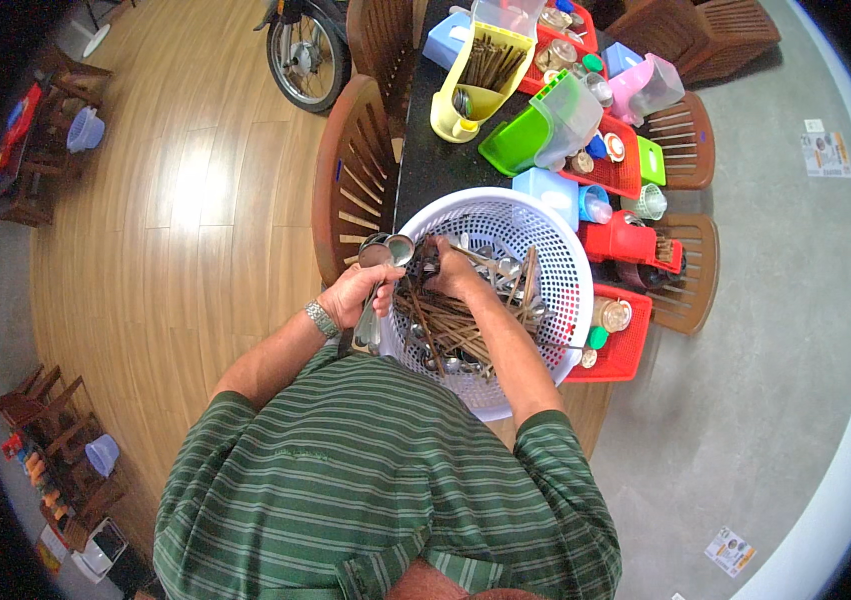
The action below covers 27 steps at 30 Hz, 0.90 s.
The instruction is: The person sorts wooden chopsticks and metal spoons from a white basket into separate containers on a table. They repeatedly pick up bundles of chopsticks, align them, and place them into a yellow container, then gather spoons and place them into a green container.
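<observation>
Bright light; white glare on wooden floor (176, 250); edges bowing toward black fisheye rim.

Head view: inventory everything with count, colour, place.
Colander basket: one, white, centre
Chopsticks: many, brown, in basket
Spoons: several, silver, in and beside basket
Table: one, black, beyond basket
Cutlery holders: at least three, yellow, green, pink, on table
Trays: several, red, right side
Chairs: several, brown, beside table
Motorcycle wheel: one, black, upper left
Small baskets: two, lavender, far left
Shirt: one, green striped, lower centre
Wristwatch: one, silver, left wrist
Left hand: one, bare, gripping spoons
Right hand: one, bare, in basket
</observation>
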### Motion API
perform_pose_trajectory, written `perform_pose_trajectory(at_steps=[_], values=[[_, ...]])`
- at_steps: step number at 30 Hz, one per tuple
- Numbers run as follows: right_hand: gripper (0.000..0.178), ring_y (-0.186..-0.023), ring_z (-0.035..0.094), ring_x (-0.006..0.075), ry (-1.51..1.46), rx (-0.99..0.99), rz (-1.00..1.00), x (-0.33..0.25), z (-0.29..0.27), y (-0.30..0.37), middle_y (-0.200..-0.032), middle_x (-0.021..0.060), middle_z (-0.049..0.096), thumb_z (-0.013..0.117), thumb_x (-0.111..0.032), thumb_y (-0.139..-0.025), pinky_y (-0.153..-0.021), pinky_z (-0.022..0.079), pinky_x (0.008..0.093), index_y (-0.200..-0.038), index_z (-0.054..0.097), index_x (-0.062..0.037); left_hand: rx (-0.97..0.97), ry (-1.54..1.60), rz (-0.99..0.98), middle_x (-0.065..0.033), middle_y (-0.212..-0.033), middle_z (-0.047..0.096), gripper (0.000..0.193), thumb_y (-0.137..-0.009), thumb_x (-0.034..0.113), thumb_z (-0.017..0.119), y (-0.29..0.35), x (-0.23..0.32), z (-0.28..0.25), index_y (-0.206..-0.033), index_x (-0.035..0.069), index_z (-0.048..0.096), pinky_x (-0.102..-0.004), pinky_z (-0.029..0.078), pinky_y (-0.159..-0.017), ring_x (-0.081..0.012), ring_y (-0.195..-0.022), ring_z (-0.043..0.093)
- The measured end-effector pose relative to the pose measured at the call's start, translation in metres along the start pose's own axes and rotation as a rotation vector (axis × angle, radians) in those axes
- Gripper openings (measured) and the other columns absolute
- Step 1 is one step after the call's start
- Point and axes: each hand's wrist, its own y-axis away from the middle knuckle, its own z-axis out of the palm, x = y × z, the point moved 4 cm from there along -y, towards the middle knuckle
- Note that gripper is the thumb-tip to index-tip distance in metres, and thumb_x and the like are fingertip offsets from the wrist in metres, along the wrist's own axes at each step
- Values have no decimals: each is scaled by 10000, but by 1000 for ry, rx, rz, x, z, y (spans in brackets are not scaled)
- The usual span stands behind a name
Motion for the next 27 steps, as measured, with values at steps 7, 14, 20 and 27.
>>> perform_pose_trajectory(at_steps=[7,14,20,27], values=[[825,-1241,588,395,189,39,-57,-17,-10,13,-1320,208,602,851,-112,-761,-1059,498,447,-1467,426,-61,35,31,-2,44,-590,471,340,-964,266,700,0,0,0,-710,154,503,-293,398,-495,-99,-481,451],[583,-1240,612,367,484,19,-9,-44,-16,18,-1359,227,611,812,-150,-755,-1024,518,423,-1295,616,-52,31,40,4,47,-591,475,339,-960,259,704,2,2,3,-706,155,505,-287,392,-489,-96,-473,444],[410,-1147,677,329,600,-191,-38,-49,-13,8,-1177,175,721,716,-123,-751,-974,552,431,-1159,724,-94,20,51,-5,46,-592,477,342,-965,256,697,1,1,1,-704,154,502,-286,387,-488,-94,-475,443],[392,-1102,697,315,655,-278,-13,-45,-11,1,-1144,135,740,764,-170,-745,-935,554,402,-1136,752,-143,31,46,-8,39,-591,478,341,-972,252,687,-2,0,-2,-708,151,496,-286,383,-488,-95,-475,439]])
